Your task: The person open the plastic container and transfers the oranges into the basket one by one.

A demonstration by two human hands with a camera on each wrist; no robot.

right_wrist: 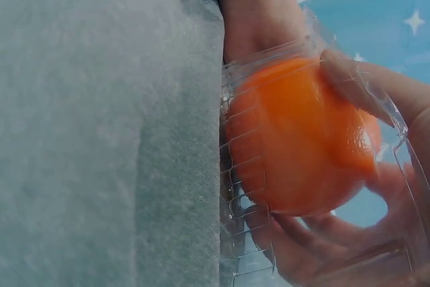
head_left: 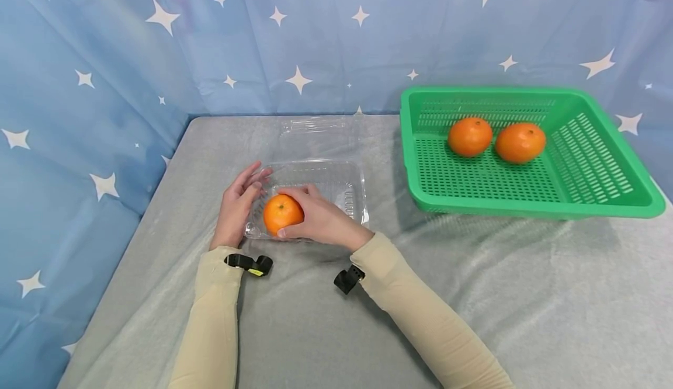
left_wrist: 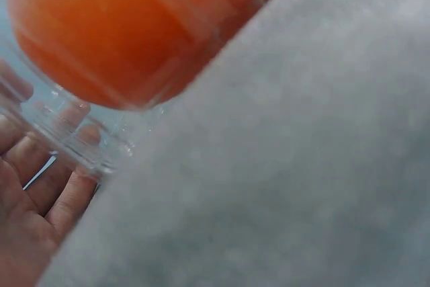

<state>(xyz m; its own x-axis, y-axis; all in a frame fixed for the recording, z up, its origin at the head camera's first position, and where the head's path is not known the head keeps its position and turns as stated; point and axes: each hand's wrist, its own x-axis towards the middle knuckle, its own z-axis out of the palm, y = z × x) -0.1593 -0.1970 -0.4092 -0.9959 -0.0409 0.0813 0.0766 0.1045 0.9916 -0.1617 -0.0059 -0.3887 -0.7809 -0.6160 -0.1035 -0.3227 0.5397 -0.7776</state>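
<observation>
An orange (head_left: 280,215) sits in the left part of a clear plastic clamshell box (head_left: 344,173). My right hand (head_left: 327,218) grips it, the thumb on its near side and the fingers around its far side. In the right wrist view the orange (right_wrist: 295,142) shows through the box's ribbed wall. At the box's left end is my left hand (head_left: 235,209), its fingers extended beside the wall. The left wrist view shows those fingers (left_wrist: 70,199) up against the clear plastic, with the orange (left_wrist: 127,31) behind it.
The box's clear lid (head_left: 318,126) lies folded back behind it. To the right stands a green basket (head_left: 526,207) with two more oranges, a left one (head_left: 470,136) and a right one (head_left: 520,142). A blue starred curtain (head_left: 326,38) hangs behind the grey-covered table (head_left: 294,330).
</observation>
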